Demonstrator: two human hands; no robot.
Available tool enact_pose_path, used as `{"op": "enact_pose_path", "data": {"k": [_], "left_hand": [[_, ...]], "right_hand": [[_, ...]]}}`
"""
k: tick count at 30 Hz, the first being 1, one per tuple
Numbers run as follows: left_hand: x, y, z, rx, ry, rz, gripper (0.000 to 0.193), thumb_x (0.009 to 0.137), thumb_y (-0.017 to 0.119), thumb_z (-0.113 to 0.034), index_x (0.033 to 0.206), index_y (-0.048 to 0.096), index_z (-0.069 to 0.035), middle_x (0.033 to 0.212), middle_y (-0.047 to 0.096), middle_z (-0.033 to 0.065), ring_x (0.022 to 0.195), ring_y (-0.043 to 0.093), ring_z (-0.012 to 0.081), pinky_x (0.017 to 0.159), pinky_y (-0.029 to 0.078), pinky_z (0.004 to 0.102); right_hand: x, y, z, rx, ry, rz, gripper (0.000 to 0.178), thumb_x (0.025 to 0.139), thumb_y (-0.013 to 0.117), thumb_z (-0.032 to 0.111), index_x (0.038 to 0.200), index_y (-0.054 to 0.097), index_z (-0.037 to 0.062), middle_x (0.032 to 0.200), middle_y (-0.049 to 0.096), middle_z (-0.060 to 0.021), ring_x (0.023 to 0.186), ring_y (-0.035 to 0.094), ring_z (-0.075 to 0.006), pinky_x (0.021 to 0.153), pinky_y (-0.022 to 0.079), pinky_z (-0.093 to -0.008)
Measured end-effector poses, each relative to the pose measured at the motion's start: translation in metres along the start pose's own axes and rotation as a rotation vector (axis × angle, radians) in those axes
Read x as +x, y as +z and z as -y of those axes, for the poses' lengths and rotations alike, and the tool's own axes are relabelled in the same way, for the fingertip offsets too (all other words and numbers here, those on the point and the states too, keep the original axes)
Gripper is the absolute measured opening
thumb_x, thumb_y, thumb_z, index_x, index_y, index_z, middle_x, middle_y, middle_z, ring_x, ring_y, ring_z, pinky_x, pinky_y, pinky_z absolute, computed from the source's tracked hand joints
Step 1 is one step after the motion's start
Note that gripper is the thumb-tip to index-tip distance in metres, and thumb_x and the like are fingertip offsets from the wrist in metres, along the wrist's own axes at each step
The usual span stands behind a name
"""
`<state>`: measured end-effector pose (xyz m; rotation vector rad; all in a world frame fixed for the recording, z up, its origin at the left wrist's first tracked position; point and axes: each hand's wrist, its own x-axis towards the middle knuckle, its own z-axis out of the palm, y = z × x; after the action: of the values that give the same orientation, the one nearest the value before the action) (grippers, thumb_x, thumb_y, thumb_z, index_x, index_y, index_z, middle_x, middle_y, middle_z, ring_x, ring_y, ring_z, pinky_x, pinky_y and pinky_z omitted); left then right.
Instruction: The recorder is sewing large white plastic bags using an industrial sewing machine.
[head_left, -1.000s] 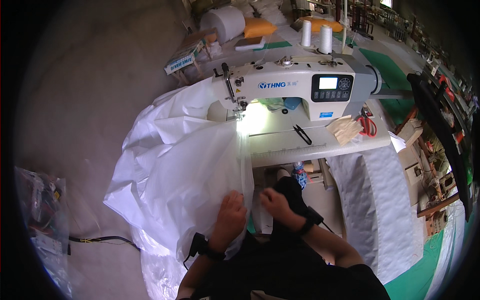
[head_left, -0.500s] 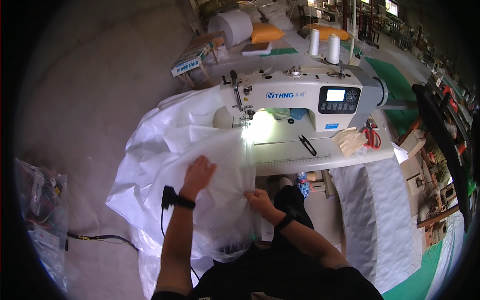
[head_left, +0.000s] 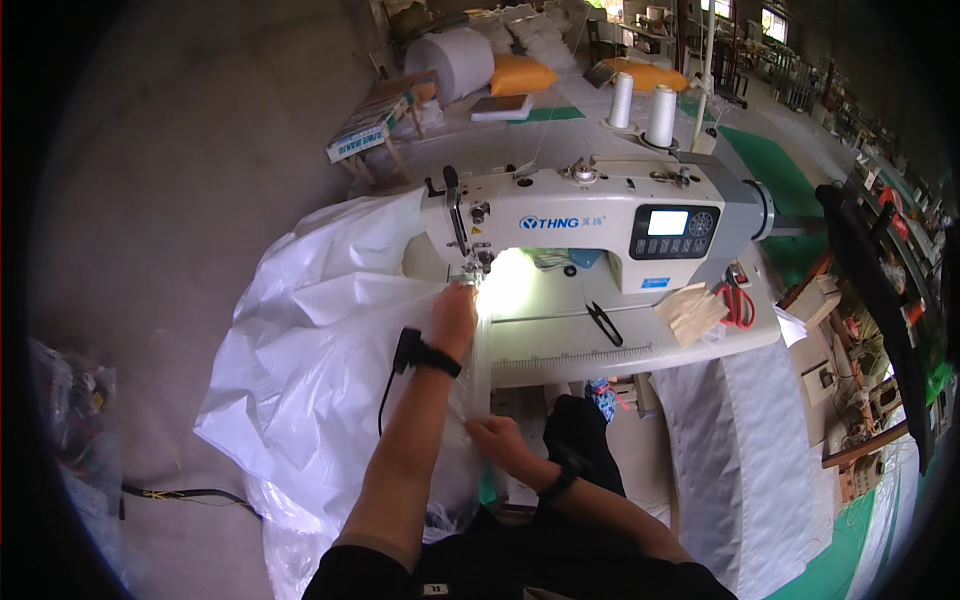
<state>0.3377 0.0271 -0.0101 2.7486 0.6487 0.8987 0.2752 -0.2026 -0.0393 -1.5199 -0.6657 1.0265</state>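
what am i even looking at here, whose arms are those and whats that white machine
The picture comes from a wide fisheye camera worn on a person's head, looking down, so the arms rising from the bottom edge are that person's own, and straight edges look bent. The white machine is an industrial sewing machine on a pale sewing table. A big sheet of thin white plastic-like fabric spills off the table's left side toward the floor. The left hand presses the fabric's edge right by the needle area. The right hand, nearer the body, pinches the same edge. On the table lie black snips, red-handled scissors and a small tan stack. Two thread cones stand behind the machine.
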Motion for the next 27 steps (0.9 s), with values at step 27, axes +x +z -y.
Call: {"op": "enact_pose_path", "data": {"k": [27], "left_hand": [[-0.012,-0.01,0.004,-0.024,0.024,-0.071,0.013,0.075,0.062,-0.011,0.086,0.068,-0.007,0.091,0.056,0.0065,0.089,0.056,0.0257,0.075,0.048,0.0386]], "right_hand": [[0.199,-0.075,0.077,-1.197,-0.823,-0.449,0.011,0.08,0.059,0.021,0.084,0.068,0.017,0.078,0.062,-0.0048,0.074,0.062,-0.0245,0.064,0.051,-0.0349]]}}
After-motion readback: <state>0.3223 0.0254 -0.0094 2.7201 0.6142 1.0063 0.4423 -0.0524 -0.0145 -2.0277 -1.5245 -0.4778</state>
